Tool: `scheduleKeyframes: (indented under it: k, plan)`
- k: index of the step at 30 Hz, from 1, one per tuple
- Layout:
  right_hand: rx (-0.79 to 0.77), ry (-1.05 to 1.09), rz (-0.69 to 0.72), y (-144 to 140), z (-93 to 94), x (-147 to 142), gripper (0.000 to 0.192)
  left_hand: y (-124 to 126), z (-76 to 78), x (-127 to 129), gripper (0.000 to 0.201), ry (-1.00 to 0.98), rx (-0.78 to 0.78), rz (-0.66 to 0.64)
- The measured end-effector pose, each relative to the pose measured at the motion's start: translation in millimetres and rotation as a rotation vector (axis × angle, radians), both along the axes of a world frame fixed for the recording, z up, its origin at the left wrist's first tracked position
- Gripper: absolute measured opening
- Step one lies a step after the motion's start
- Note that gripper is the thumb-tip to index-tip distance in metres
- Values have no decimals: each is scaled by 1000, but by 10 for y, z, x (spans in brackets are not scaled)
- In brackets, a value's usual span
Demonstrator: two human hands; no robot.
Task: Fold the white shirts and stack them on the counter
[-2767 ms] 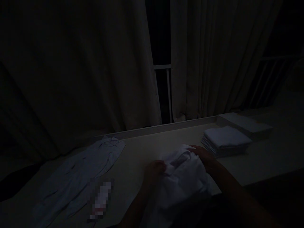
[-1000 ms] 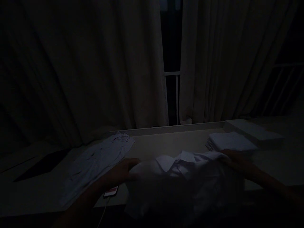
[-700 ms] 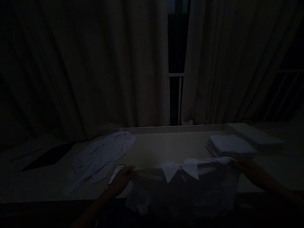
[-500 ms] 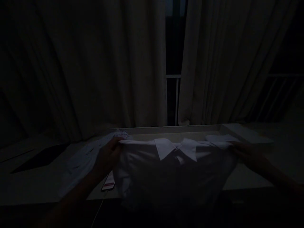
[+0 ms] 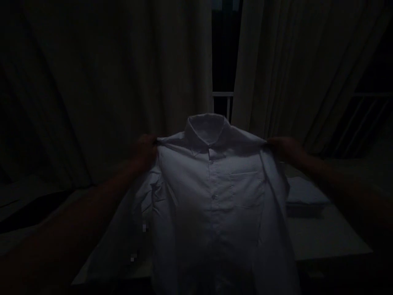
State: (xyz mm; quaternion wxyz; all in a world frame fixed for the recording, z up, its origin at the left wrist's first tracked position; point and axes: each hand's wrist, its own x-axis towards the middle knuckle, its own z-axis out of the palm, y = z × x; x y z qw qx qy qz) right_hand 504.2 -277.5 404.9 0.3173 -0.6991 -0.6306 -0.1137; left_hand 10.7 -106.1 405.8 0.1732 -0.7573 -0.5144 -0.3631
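Note:
A white button-up shirt [image 5: 196,192] hangs spread out in front of me, its collar at the top and its buttoned front and chest pocket facing me. My left hand [image 5: 144,149] is closed on the shoulder at the left. At the opposite shoulder, my right hand [image 5: 284,147] pinches the cloth. Both sleeves drop down at the sides. The lower part of the shirt fades into the dark at the bottom of the view.
Behind the shirt runs a pale surface [image 5: 331,233] with a folded light cloth [image 5: 307,190] on it at the right. A dark flat thing [image 5: 37,209] lies at the left. Long curtains [image 5: 107,82] hang at the back, parted before a railing [image 5: 223,94]. The room is very dim.
Both hands have lifted the shirt higher and it has swung so that its buttoned front is seen. The phone on the surface is no longer discernible.

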Motion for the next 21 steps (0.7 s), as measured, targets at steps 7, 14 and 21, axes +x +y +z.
scheduleKeyframes:
  k: [7, 14, 21]
  plan:
    - [-364, 370, 21, 990, -1620, -226, 22, 688, -1630, 323, 33, -3, -305, 119]
    - [-374, 391, -113, -23, -3405, -644, 55, -234, -3200, 649, 35, 75, -461, -13]
    - [-668, 261, -169, -1023, -4017, -460, 35, -1630, -4234, 833, 64, 208, -544, -119]
